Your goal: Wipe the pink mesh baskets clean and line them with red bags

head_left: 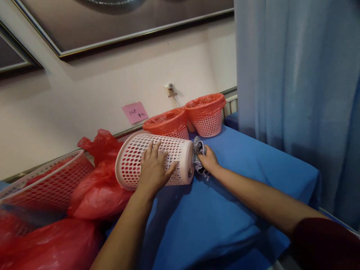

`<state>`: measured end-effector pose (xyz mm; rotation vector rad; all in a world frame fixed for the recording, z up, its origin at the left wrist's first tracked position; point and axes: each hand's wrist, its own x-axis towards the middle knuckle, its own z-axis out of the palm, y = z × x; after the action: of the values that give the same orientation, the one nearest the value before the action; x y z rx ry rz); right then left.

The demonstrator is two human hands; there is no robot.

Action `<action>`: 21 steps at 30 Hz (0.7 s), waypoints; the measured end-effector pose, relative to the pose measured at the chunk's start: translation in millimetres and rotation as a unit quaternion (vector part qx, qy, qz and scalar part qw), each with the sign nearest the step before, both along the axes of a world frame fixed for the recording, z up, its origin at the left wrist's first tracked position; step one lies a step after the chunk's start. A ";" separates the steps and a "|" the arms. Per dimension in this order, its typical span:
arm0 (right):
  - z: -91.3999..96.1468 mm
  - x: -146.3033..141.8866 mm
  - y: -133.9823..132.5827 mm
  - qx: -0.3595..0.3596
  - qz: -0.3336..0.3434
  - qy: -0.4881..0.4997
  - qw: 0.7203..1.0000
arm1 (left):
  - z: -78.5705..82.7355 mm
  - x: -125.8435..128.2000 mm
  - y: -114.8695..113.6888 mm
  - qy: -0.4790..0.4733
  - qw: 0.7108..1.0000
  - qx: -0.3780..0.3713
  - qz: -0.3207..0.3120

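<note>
A light pink perforated plastic wastebasket [132, 150] lies on its side on the blue-covered bed [219, 210], its base facing right. My left hand [155, 168] rests on the basket's side with its fingers spread. In my right hand [207, 158] is a crumpled grey cloth [198, 144], gripped by closed fingers right at the basket's base. Part of the cloth appears to touch the base. Behind the basket stand two upright wastebaskets, one with a red liner [165, 119] and another with a red liner [205, 103] folded over its rim.
Tied red plastic bags [97, 187] bulge at the left, beside another pink basket [53, 187]. A blue curtain [295, 93] hangs on the right. A pink note [135, 112], a wall socket [170, 89] and framed pictures are on the wall.
</note>
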<state>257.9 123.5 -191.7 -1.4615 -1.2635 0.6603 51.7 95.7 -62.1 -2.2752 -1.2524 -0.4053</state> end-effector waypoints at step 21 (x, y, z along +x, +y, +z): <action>-14.6 -5.5 2.6 0.028 0.033 -0.111 0.993 | 12.1 19.3 36.0 0.016 0.999 -0.040 -0.024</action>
<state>252.4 126.1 -206.3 -1.4829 -1.4961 0.5120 71.0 131.7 -50.0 -2.3733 -1.2185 -0.3398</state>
